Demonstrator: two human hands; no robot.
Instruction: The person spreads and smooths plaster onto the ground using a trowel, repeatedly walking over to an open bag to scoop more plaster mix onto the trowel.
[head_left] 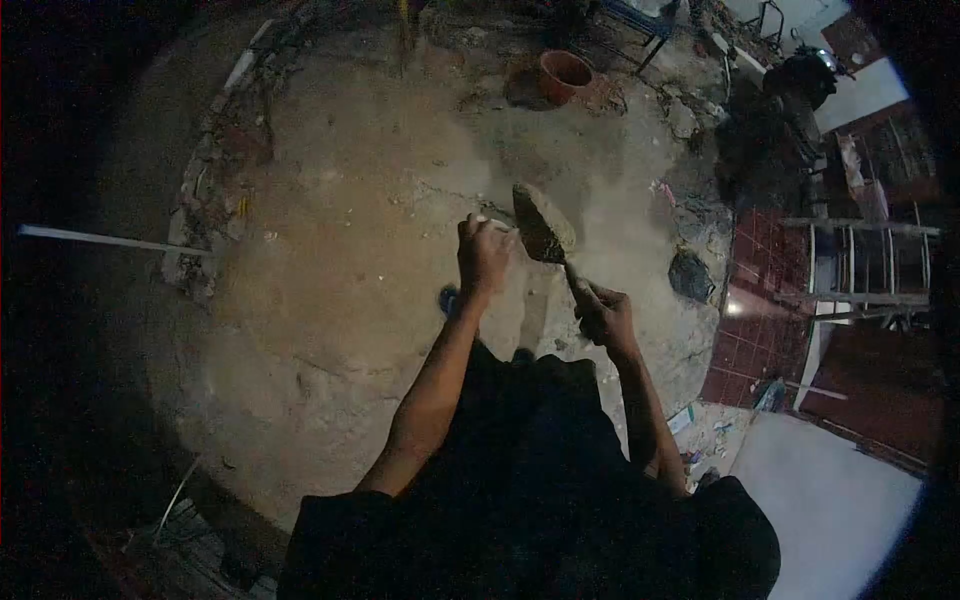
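My right hand (604,313) is closed around the handle of a pointed masonry trowel (541,225). Its blade points up and away from me, and a greyish layer that looks like mortar or dirt covers part of it. Just left of the blade is my left hand (484,255), with its fingers curled in. A small pale thing shows at those fingertips, too small to name. Whether the left fingers touch the blade, I cannot tell. Both hands are held in front of my body above a rough, dusty floor (340,240).
An orange-brown bucket (566,76) stands at the far side. To the right are a dark lump (690,275), red floor tiles (745,290) and a wooden ladder (870,262). Broken rubble (190,240) lines the left edge, where a pale pole (110,239) sticks out.
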